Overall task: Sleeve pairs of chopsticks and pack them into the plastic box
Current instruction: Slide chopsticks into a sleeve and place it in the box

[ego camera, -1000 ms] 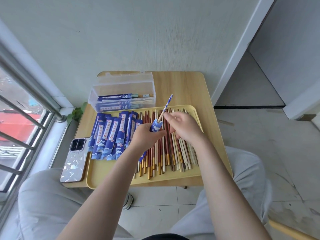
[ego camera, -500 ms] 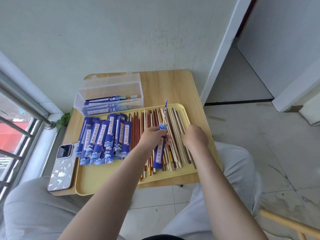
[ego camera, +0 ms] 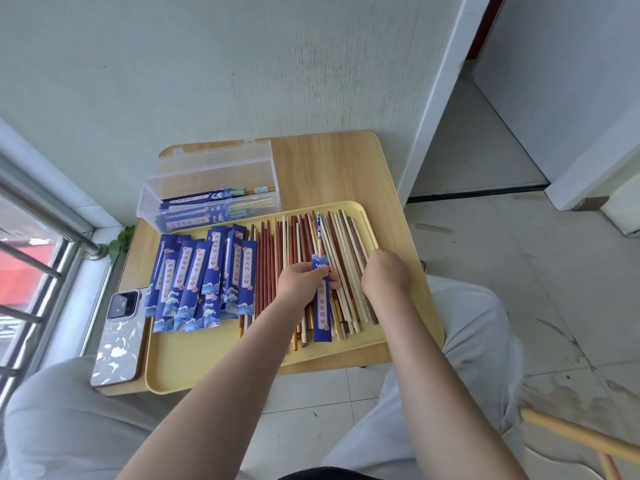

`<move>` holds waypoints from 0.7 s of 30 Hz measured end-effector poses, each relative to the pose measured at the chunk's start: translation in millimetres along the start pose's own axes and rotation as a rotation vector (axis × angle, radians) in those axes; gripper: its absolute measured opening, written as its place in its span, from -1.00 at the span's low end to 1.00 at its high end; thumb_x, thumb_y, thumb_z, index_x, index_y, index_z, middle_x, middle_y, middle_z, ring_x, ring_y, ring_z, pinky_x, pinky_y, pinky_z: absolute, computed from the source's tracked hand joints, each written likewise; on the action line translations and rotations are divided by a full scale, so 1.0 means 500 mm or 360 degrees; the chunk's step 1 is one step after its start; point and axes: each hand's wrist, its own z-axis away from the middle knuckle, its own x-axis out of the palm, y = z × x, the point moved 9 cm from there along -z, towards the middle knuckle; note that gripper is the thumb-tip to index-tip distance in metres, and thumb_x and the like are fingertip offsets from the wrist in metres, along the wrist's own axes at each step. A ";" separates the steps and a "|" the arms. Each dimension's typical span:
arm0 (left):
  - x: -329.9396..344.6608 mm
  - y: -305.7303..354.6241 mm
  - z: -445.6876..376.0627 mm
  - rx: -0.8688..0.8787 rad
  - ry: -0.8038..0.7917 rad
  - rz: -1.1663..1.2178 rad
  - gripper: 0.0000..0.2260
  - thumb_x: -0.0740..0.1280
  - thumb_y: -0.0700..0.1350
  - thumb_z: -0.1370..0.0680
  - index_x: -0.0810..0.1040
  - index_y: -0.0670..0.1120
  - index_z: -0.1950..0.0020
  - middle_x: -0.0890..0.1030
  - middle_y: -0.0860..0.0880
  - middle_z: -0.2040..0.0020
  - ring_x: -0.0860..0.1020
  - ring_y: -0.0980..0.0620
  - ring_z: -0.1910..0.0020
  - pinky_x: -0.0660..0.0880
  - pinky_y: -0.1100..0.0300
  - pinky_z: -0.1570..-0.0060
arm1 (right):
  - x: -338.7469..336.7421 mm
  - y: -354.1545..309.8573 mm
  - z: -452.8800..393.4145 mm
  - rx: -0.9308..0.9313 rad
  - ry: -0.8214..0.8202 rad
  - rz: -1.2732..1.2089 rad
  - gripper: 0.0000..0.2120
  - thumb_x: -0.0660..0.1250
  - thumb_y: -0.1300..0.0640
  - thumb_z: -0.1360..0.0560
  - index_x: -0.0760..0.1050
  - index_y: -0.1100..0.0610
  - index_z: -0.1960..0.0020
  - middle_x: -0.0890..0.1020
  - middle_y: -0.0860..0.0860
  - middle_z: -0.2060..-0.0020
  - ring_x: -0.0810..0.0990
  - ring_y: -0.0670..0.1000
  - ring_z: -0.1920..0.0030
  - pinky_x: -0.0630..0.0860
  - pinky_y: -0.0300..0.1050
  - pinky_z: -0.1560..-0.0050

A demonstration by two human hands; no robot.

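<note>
My left hand (ego camera: 299, 284) grips a blue paper sleeve (ego camera: 322, 306) near its top, low over the loose chopsticks (ego camera: 294, 242) on the yellow tray (ego camera: 346, 349). One blue-and-white patterned chopstick (ego camera: 318, 228) sticks out of the sleeve's mouth. My right hand (ego camera: 386, 275) rests knuckles-up on the pale chopsticks at the right of the pile, and its fingers are hidden beneath it. A clear plastic box (ego camera: 207, 174) at the table's back left holds several sleeved pairs.
A heap of empty blue sleeves (ego camera: 204, 278) lies on the tray's left half. A phone (ego camera: 119, 337) lies on the wooden table (ego camera: 329, 164) left of the tray. A window railing (ego camera: 41, 209) is at the left, and my knees are below the table's edge.
My right hand let go of the patterned chopstick and moved right onto the loose pile. My left hand lowered the sleeve, with that chopstick in it, towards the tray.
</note>
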 end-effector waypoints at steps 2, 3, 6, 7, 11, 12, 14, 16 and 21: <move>0.001 -0.001 -0.001 -0.0003 -0.0012 0.0020 -0.88 0.37 -0.19 -0.60 0.59 -0.17 -0.12 0.73 -0.13 0.05 0.72 -0.03 0.09 0.65 0.09 -0.01 | 0.000 0.001 -0.003 -0.0002 -0.0004 0.0023 -0.82 0.22 0.35 -0.60 0.52 0.22 -0.14 0.50 0.05 0.20 0.49 0.08 0.20 0.44 -0.10 0.24; 0.001 -0.001 -0.001 -0.0001 -0.0014 0.0015 -0.88 0.37 -0.19 -0.60 0.59 -0.17 -0.12 0.73 -0.13 0.05 0.72 -0.03 0.08 0.65 0.07 -0.04 | -0.001 0.001 -0.004 -0.0010 -0.0001 0.0037 -0.82 0.20 0.36 -0.60 0.52 0.22 -0.13 0.46 0.04 0.25 0.48 0.07 0.22 0.43 -0.11 0.25; -0.001 -0.001 -0.002 0.0004 -0.0018 -0.0005 -0.87 0.37 -0.18 -0.60 0.59 -0.17 -0.13 0.73 -0.12 0.04 0.72 -0.02 0.09 0.64 0.13 0.03 | -0.008 -0.001 -0.006 -0.0029 0.0024 0.0037 -0.83 0.18 0.37 -0.60 0.51 0.22 -0.07 0.37 0.02 0.33 0.43 0.05 0.26 0.40 -0.11 0.27; -0.001 -0.001 -0.001 0.0002 -0.0021 0.0005 -0.87 0.37 -0.18 -0.60 0.59 -0.17 -0.13 0.73 -0.12 0.05 0.73 -0.01 0.10 0.64 0.17 0.11 | -0.009 -0.001 -0.005 -0.0019 0.0020 0.0010 -0.85 0.19 0.36 -0.60 0.52 0.22 -0.05 0.38 0.02 0.34 0.44 0.05 0.26 0.40 -0.12 0.27; 0.000 0.002 0.003 -0.0009 -0.0020 -0.0017 -0.87 0.37 -0.18 -0.60 0.58 -0.17 -0.13 0.73 -0.12 0.05 0.73 0.01 0.12 0.61 0.24 0.22 | -0.012 -0.005 -0.010 -0.0015 0.0088 -0.0154 -0.80 0.31 0.14 -0.61 0.44 0.15 0.18 0.44 0.00 0.35 0.41 -0.02 0.40 0.31 -0.17 0.44; 0.000 0.002 0.002 -0.0035 -0.0035 -0.0012 -0.87 0.37 -0.19 -0.60 0.58 -0.18 -0.13 0.73 -0.13 0.03 0.73 -0.01 0.10 0.62 0.20 0.17 | -0.018 -0.009 -0.009 -0.0052 0.0137 -0.0211 -0.73 0.31 0.10 -0.60 0.38 0.13 0.24 0.43 -0.01 0.37 0.38 -0.05 0.42 0.27 -0.18 0.46; 0.001 0.002 0.004 -0.0098 -0.0113 0.0084 -0.84 0.36 -0.21 -0.60 0.57 -0.21 -0.16 0.71 -0.18 -0.02 0.72 -0.07 0.04 0.63 0.12 0.06 | -0.031 -0.022 -0.002 -0.0177 0.0201 -0.0399 -0.73 0.32 0.08 -0.58 0.36 0.11 0.25 0.41 -0.04 0.39 0.34 -0.07 0.45 0.23 -0.22 0.47; 0.003 0.012 0.005 -0.0075 -0.0228 0.0157 -0.82 0.36 -0.20 -0.60 0.58 -0.23 -0.18 0.70 -0.20 -0.07 0.70 -0.10 -0.01 0.62 0.09 0.03 | -0.042 -0.046 0.011 -0.0321 0.0144 -0.0608 -0.81 0.34 0.09 -0.55 0.41 0.13 0.18 0.49 -0.03 0.35 0.44 -0.05 0.40 0.34 -0.21 0.44; -0.016 0.069 0.016 0.0187 -0.0372 0.0226 -0.79 0.32 -0.11 -0.63 0.58 -0.25 -0.12 0.63 -0.08 0.14 0.59 0.01 0.13 0.50 0.12 0.01 | -0.039 -0.120 0.047 -0.0584 -0.0278 -0.1119 -0.89 0.36 0.09 -0.57 0.44 0.05 -0.04 0.65 0.02 0.09 0.65 -0.02 0.16 0.54 -0.11 0.25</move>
